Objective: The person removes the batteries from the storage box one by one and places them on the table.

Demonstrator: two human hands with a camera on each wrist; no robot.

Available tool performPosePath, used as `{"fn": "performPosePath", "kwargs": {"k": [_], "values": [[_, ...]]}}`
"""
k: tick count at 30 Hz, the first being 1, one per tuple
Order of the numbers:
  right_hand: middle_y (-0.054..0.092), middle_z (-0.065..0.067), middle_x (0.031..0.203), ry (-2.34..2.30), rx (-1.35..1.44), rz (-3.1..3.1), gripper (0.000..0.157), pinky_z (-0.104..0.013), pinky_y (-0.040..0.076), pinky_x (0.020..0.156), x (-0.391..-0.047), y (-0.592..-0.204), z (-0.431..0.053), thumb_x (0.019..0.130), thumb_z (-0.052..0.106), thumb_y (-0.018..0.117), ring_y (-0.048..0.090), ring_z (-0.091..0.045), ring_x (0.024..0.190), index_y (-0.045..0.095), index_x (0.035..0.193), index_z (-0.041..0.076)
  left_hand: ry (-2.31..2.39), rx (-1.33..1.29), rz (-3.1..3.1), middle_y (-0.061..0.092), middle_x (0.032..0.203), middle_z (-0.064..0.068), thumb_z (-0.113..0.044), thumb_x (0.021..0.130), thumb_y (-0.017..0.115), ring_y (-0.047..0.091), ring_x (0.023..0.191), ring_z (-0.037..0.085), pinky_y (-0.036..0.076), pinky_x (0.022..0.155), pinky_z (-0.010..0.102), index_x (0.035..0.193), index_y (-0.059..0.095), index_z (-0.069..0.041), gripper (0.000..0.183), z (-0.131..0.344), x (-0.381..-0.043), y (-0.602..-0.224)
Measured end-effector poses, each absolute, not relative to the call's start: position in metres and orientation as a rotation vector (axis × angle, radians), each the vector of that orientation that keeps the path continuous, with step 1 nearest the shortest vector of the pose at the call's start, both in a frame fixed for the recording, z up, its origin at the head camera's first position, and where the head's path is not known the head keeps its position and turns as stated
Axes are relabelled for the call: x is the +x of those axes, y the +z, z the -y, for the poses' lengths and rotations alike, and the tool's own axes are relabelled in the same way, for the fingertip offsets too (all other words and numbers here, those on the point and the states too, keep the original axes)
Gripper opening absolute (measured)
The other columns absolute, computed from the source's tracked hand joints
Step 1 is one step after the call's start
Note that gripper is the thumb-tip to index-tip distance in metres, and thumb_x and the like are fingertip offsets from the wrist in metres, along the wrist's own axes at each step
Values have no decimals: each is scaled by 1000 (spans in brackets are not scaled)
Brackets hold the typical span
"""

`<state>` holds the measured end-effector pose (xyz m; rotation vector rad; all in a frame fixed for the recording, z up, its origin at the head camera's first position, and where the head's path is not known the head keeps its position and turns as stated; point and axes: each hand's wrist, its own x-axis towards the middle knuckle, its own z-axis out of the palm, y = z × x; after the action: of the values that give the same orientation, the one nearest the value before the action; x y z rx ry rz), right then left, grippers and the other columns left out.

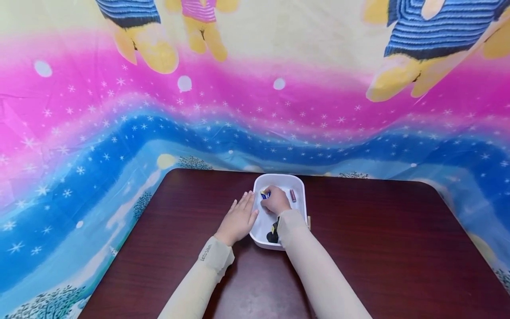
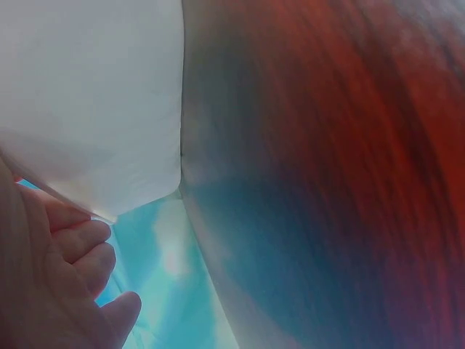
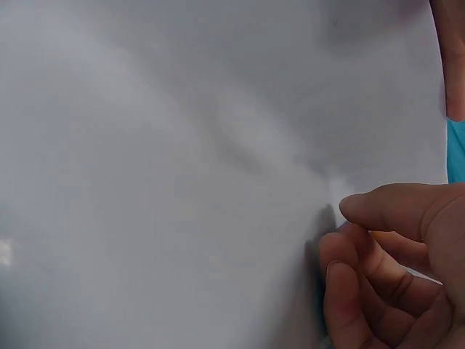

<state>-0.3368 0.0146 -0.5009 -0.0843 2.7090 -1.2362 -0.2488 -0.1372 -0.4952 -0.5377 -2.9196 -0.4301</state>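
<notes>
pinching a small blue-and-yellow piece (image 1: 263, 195), the right hand (image 1: 276, 201) is inside a white bin (image 1: 260, 220), toward its far left part. the left hand (image 1: 236, 221) rests with straight fingers against the bin's left side. a red battery (image 1: 293, 195) lies right of the right hand; a black-and-yellow object (image 1: 272, 236), partly hidden by the sleeve (image 1: 294, 230), sits at the near end.

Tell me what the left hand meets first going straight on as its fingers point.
The left hand would likely meet the white tray first, at its left side; they look very close, perhaps touching.
</notes>
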Motion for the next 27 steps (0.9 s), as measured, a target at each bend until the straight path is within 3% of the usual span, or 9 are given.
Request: {"fn": "performPosePath", "kwargs": {"k": [4, 7, 11, 17, 22, 27], "values": [[65, -10, 97, -1162, -124, -2772, 35, -33, 49, 70, -334, -496, -13, 78, 12, 68, 58, -21, 78, 63, 111, 2, -433, -535, 2921, 24, 154, 8, -37, 102, 31, 17, 142, 21, 20, 112, 47, 149, 24, -5, 57, 137, -247, -492], [65, -10, 92, -1164, -138, -2787, 31, -32, 49, 66, -333, -493, -13, 80, 12, 66, 58, -22, 75, 64, 108, 0, -433, -546, 2906, 25, 153, 10, -36, 102, 32, 20, 141, 23, 21, 111, 47, 148, 25, -4, 57, 137, -246, -490], [65, -8, 81, -1162, -155, -2799, 16, -28, 47, 59, -331, -490, -13, 79, 11, 66, 57, -19, 67, 68, 92, 1, -425, -557, 2903, 26, 152, 10, -36, 102, 31, 20, 141, 23, 21, 111, 47, 148, 26, -3, 56, 137, -247, -490], [65, -4, 72, -1151, -199, -2832, 7, -29, 49, 60, -329, -486, -12, 78, 11, 69, 57, -17, 65, 68, 75, 4, -428, -549, 2911, 26, 153, 10, -37, 102, 30, 18, 141, 22, 22, 111, 47, 148, 25, -4, 57, 138, -249, -491], [66, -7, 79, -1183, -200, -2816, 13, -33, 51, 69, -329, -487, -13, 76, 10, 72, 60, -20, 73, 68, 85, 1, -433, -546, 2914, 25, 153, 9, -36, 102, 30, 18, 141, 21, 21, 111, 46, 148, 26, -4, 56, 138, -249, -493], [67, -14, 100, -1200, -230, -2803, 39, -36, 50, 82, -332, -491, -14, 75, 9, 75, 61, -24, 88, 65, 110, -3, -430, -548, 2906, 26, 152, 10, -36, 102, 30, 19, 141, 22, 21, 111, 46, 148, 26, -3, 57, 137, -249, -492]]}}
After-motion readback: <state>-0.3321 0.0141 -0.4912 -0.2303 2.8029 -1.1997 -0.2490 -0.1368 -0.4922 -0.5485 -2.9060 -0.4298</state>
